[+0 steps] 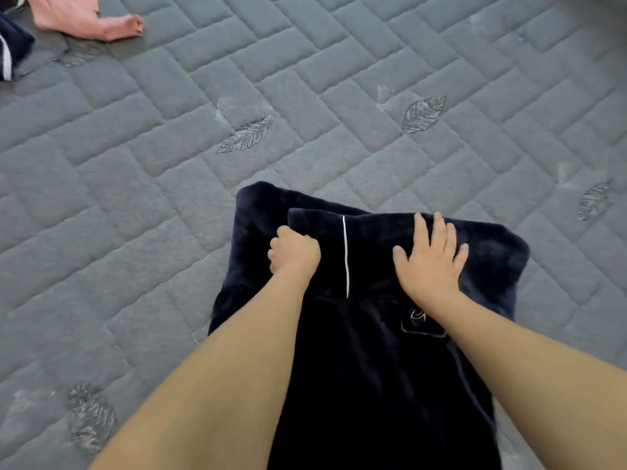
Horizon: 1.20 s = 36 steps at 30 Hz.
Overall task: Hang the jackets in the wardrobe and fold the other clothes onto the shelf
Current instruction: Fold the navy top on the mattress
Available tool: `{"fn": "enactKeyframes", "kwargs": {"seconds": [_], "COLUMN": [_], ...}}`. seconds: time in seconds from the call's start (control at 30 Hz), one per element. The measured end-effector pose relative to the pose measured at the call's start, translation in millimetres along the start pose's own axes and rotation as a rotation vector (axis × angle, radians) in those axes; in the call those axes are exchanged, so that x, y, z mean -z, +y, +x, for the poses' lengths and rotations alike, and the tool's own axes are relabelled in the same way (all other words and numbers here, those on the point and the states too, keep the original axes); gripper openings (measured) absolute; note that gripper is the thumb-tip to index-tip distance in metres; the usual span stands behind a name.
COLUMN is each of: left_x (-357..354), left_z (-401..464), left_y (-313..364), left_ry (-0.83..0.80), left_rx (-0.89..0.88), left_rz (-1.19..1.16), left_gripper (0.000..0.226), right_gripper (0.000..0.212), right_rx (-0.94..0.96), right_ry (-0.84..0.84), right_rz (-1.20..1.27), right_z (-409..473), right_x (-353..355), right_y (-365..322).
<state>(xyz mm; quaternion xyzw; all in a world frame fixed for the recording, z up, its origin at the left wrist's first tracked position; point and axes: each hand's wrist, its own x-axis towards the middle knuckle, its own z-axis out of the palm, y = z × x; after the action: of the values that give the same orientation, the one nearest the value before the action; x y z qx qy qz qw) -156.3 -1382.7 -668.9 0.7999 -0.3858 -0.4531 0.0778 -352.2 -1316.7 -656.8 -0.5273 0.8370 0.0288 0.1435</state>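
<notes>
Left hand point(294, 250) fisted; right hand point(430, 257) flat, fingers point(437, 228) spread.

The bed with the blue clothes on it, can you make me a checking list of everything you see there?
Surface: grey quilted mattress with stitched leaf patterns.
Job's things: dark navy fleece garment with a thin white stripe, lying partly folded on the mattress.
Clutter: pink garment at the top left corner; another navy piece with a white stripe at the left edge.
Grippers: left hand grips a fold of the navy garment; right hand presses flat on it, fingers spread.
Cables: nothing seen.
Surroundings: nothing seen beyond the mattress; no wardrobe or shelf in view.
</notes>
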Motion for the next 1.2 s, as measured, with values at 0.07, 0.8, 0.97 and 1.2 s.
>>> {"fn": "enactKeyframes", "kwargs": {"seconds": [0.07,0.8,0.97,1.2], "left_x": [15,-21,-19,-17], "left_z": [4,39,60,71], "left_y": [-4,-46,-40,-38], "left_ry": [0.055,0.020,-0.109,-0.202], "left_rx": [-0.093,-0.583,-0.564,-0.573], "left_rz": [-0.158,0.895,0.906,0.916], "left_gripper": [0.018,0.082,0.084,0.088], "right_gripper": [0.071,0.076,0.076,0.073], "right_rx": [-0.086,-0.126,-0.097,-0.084], "right_ry": [-0.038,-0.034,0.011,0.088], "right_rz": [0.008,-0.016,0.032,0.062], "right_z": [1,25,36,45], "right_x": [-8,-54,-69,-90], "right_y": [6,41,43,45]}}
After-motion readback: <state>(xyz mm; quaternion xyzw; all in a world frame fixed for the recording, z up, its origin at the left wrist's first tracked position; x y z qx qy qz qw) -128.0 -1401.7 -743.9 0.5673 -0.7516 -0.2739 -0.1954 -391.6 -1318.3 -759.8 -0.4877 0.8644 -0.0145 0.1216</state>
